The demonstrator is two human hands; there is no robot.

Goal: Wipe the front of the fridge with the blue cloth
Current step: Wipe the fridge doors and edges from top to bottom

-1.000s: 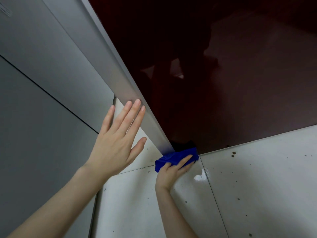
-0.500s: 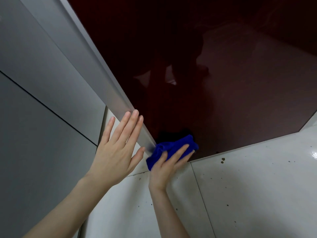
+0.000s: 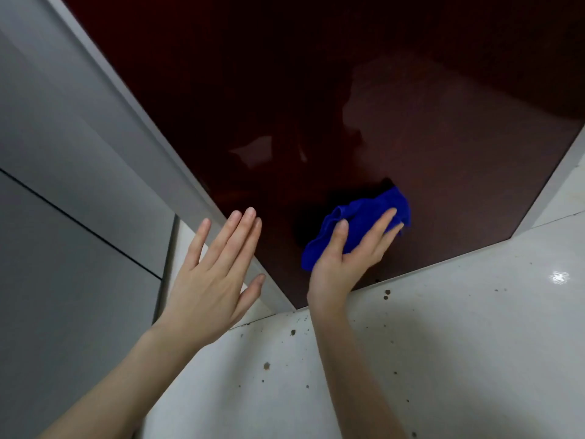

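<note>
The fridge front (image 3: 427,128) is a glossy dark red panel that fills the upper part of the view and reflects the room. My right hand (image 3: 345,261) presses the crumpled blue cloth (image 3: 364,217) flat against the lower part of that panel, just above its bottom edge. The fingers lie spread over the cloth. My left hand (image 3: 215,277) is open with fingers straight, held at the fridge's grey side edge (image 3: 177,153) near the bottom left corner.
A grey cabinet wall (image 3: 63,185) with a dark seam stands to the left of the fridge. Below lies a white tiled floor (image 3: 459,359) with scattered dark specks and a bright glare spot at the right.
My right hand has slid the blue cloth from the fridge's bottom left corner up and to the right across the panel. The left hand stays at the side edge.
</note>
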